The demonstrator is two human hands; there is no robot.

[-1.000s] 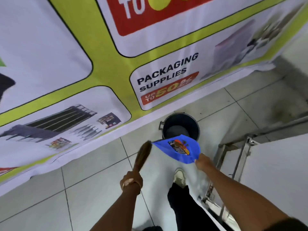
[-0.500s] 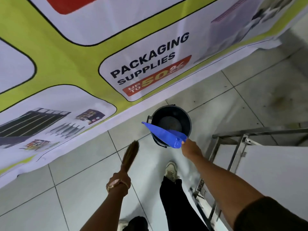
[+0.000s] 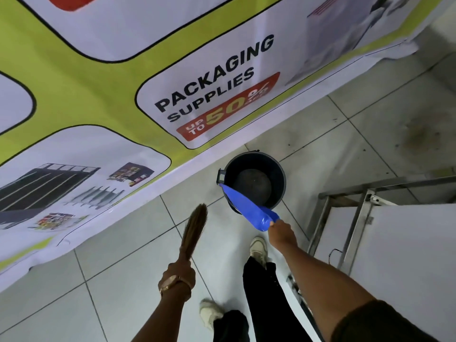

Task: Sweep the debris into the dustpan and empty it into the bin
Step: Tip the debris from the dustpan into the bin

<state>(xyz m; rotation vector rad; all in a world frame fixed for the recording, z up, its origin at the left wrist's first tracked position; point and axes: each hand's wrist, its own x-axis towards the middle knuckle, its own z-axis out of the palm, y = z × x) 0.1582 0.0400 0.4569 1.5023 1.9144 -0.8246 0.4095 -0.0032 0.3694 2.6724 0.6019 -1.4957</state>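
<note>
A black round bin (image 3: 277, 169) stands on the tiled floor against the banner wall. My right hand (image 3: 281, 233) grips the handle of a blue dustpan (image 3: 246, 208), which is tipped on edge over the bin's near rim with its front lip at the bin's left side. My left hand (image 3: 179, 275), wearing a wristwatch, holds a short brown hand broom (image 3: 195, 228) with its bristles pointing up and away, to the left of the bin and apart from it. The bin's inside looks dark; I cannot make out debris in it.
A large printed banner (image 3: 123, 95) covers the wall ahead and to the left. A metal frame (image 3: 350, 218) with a white panel (image 3: 407, 255) stands close on the right. My legs and pale shoes (image 3: 259, 248) are on the grey tiles below the bin.
The dustpan has gone from held flat above the floor to tipped steeply over the bin's rim. I have stepped closer to the bin. The broom has stayed raised on the left.
</note>
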